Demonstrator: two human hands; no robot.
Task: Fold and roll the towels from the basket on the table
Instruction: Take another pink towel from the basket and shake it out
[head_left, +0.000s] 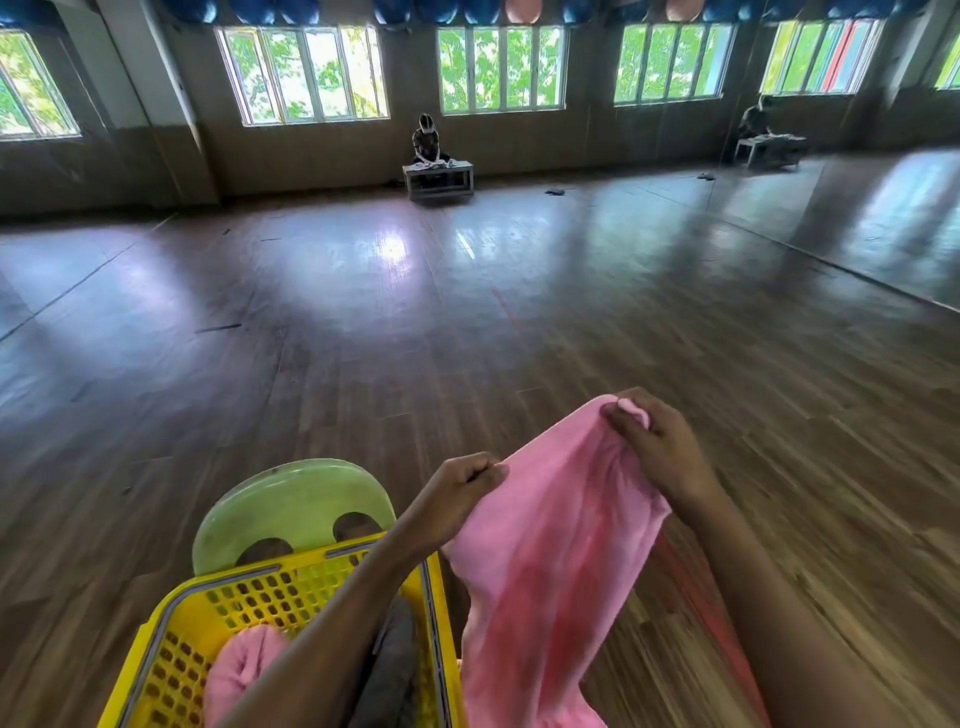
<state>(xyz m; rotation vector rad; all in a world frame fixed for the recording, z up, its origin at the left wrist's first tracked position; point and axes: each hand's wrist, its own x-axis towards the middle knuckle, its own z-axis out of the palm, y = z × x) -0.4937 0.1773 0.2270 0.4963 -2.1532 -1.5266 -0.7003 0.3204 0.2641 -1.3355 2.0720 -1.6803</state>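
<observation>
A pink towel (550, 545) hangs in the air in front of me, held up by both hands. My left hand (457, 493) pinches its upper edge on the left side. My right hand (654, 441) grips a bunched corner higher up on the right. The towel drapes down past the bottom of the view. At lower left stands a yellow perforated basket (249, 597). Inside it lie another pink towel (234, 670) and a grey towel (395, 665), partly hidden by my left forearm.
A green plastic chair back (296, 504) rises just behind the basket. Wooden floor (363, 322) stretches ahead. Far off, a person sits at a low table (439, 179) under the windows. A mirror wall (857, 208) runs along the right side.
</observation>
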